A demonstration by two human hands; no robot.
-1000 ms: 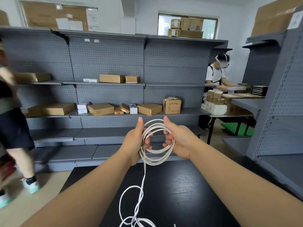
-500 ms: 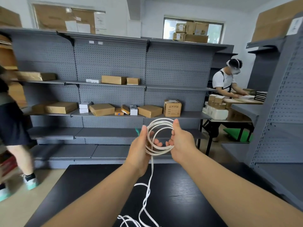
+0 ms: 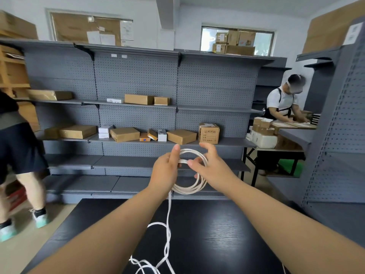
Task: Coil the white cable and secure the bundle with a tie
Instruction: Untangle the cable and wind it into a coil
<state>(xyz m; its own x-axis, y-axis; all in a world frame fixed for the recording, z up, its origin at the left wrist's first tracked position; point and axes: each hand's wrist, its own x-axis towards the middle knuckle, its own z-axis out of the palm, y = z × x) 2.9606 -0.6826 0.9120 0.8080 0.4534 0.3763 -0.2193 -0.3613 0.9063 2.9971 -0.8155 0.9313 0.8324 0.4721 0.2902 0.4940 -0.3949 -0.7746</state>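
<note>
The white cable [image 3: 194, 187] is partly wound into a round coil of several loops, held in the air above the far edge of the black table [image 3: 217, 234]. My left hand [image 3: 165, 173] grips the coil's left side, thumb pointing up. My right hand [image 3: 212, 165] is on the coil's right side, fingers spread, with the fingertips touching the loops near the top. From the coil a loose tail hangs straight down and lies in tangled loops at the table's near edge. No tie is visible.
Grey pegboard shelving [image 3: 138, 115] with cardboard boxes stands behind the table. A person [image 3: 17, 155] in dark shorts walks at the left. Another person [image 3: 284, 103] works at a table of boxes at the right. More grey shelving [image 3: 339, 135] stands close on the right.
My right hand has loosened from a closed grip to spread fingers on the coil. The coil hangs lower and larger. The person at the left has moved on.
</note>
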